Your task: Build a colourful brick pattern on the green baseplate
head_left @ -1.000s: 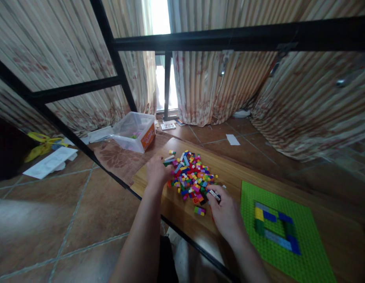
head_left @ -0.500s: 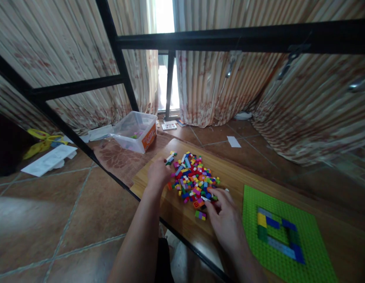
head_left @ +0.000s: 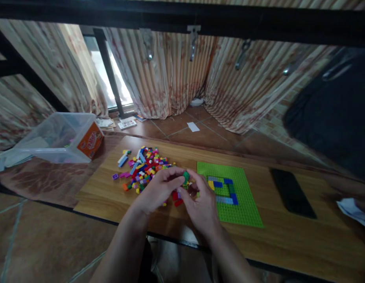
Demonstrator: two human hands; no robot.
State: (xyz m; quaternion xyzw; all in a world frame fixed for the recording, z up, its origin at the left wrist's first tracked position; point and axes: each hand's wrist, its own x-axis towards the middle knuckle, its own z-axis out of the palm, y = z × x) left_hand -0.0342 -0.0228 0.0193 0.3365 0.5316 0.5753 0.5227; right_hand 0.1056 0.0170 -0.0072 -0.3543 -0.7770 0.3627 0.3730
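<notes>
A pile of small coloured bricks (head_left: 144, 167) lies on a low wooden table (head_left: 277, 239). Both hands meet just right of the pile, above the table. My left hand (head_left: 159, 190) has its fingers closed, pinching a small green brick (head_left: 186, 175) at the fingertips. My right hand (head_left: 201, 206) is curled with its fingertips at the same brick. Right of the hands lies a green baseplate (head_left: 238, 208) carrying a ring of blue, grey, yellow and green bricks (head_left: 222, 189). A red brick (head_left: 178, 202) lies under the hands.
A clear plastic box (head_left: 57, 137) with an orange label lies tipped on a brown mat at the left. A black phone (head_left: 291, 192) lies on the table right of the baseplate. White paper (head_left: 355, 212) shows at the right edge. Curtains and a black metal frame stand behind.
The view has swung right. Both hands left the pile and came together over the table. A green brick is now pinched between their fingertips.
</notes>
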